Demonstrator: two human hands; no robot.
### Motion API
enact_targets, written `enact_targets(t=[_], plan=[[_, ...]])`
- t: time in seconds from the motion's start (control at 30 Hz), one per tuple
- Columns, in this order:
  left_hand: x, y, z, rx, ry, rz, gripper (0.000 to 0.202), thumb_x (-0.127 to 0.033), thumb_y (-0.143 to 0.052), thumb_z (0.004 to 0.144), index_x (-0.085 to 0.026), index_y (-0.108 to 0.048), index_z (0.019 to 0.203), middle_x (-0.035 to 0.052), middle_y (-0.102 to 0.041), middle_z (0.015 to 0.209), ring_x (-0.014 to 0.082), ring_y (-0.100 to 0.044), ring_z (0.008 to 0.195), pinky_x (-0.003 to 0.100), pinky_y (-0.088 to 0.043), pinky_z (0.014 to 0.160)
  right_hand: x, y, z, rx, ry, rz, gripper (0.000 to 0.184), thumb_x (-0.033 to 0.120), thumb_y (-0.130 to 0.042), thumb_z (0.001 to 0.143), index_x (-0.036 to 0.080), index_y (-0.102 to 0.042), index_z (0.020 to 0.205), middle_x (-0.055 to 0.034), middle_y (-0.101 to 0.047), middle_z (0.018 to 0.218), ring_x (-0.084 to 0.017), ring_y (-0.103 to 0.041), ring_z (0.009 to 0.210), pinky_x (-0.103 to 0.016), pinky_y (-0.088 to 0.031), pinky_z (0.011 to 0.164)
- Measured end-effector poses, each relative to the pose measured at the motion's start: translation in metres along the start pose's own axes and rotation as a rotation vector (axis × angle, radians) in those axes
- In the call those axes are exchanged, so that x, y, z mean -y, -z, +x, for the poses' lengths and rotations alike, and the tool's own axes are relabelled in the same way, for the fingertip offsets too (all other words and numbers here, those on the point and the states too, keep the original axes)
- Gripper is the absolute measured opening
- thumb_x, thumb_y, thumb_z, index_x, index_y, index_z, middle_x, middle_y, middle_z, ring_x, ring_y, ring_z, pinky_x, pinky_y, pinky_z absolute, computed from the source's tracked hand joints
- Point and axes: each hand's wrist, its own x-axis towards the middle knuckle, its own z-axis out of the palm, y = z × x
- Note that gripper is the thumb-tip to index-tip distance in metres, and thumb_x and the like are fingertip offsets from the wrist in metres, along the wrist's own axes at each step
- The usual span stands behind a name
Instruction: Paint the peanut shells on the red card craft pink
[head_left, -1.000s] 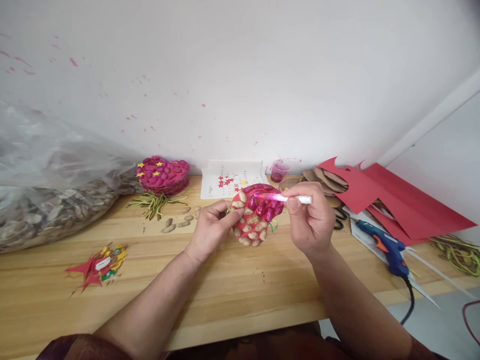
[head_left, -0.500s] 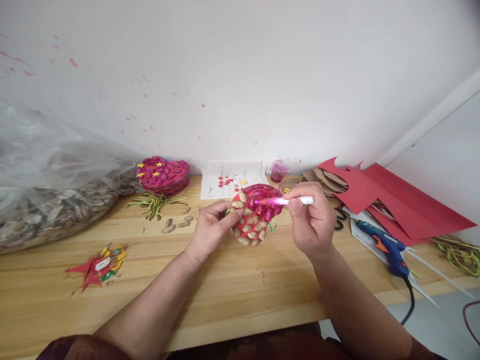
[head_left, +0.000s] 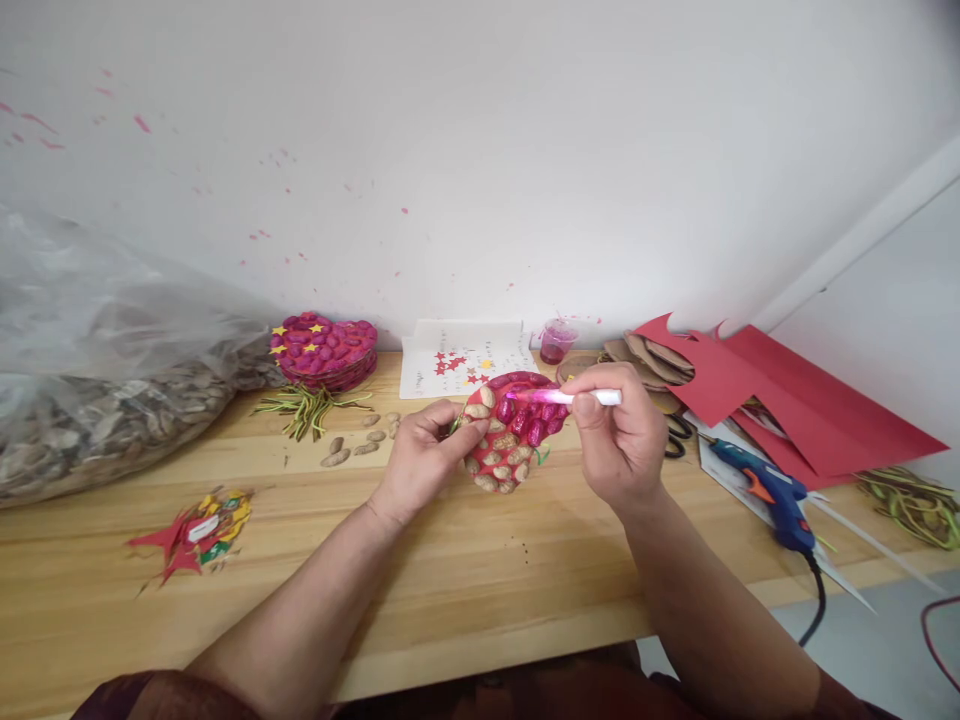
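My left hand (head_left: 427, 455) pinches the left edge of a red round piece (head_left: 491, 458) covered with glued-on peanuts, tilted up above the table. Peanuts along its top and right side are wet magenta; the lower left ones are plain tan. My right hand (head_left: 622, 435) is closed around a white stick (head_left: 602, 397) with a magenta-stained tip. That tip lies over the painted peanuts near the top of the piece; I cannot tell whether it touches. Behind the piece stands a small clear cup (head_left: 556, 343) of magenta paint.
At the left lie a bag of peanuts (head_left: 112, 425), stacked magenta peanut pieces (head_left: 326, 350), loose peanuts (head_left: 366, 448) and red scraps (head_left: 180, 545). White paper (head_left: 424, 375) with stars is at the back. Right are red card (head_left: 817, 400), scissors (head_left: 679, 437) and a blue glue gun (head_left: 784, 505).
The stick's tip has shifted slightly left and up across the painted peanuts, with my right hand following. My left hand keeps its hold on the peanut piece.
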Motion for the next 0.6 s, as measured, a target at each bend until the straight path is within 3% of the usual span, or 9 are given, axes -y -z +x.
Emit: enact_targets(t=[0.37,0.6], plan=[[0.0056,-0.0006,0.0038,-0.016,0.229,-0.235,0.035,-0.046,-0.091,0.064,-0.016,-0.073,0.067,-0.0018,-0.058,0.056,0.0086,-0.042,0.049,0.023,-0.029,0.049,-0.0020,0.0016,0.0018,0.006,-0.052,0.036,0.015,0.030,-0.057,0.104,0.023,-0.069,0.101,-0.0044,-0.069,0.093,-0.020,-0.065,0.087,-0.039,-0.050,0.079],[-0.0011,-0.0030,0.0033,-0.021,0.265,-0.247,0.038,-0.047,-0.093,0.057,-0.016,-0.072,0.064,-0.0012,-0.059,0.055,0.0085,-0.044,0.047,0.022,-0.030,0.047,-0.0028,0.0020,0.0027,-0.004,-0.048,0.036,0.014,0.029,-0.057,0.104,0.023,-0.069,0.102,-0.0041,-0.068,0.093,-0.020,-0.065,0.087,-0.039,-0.050,0.081]])
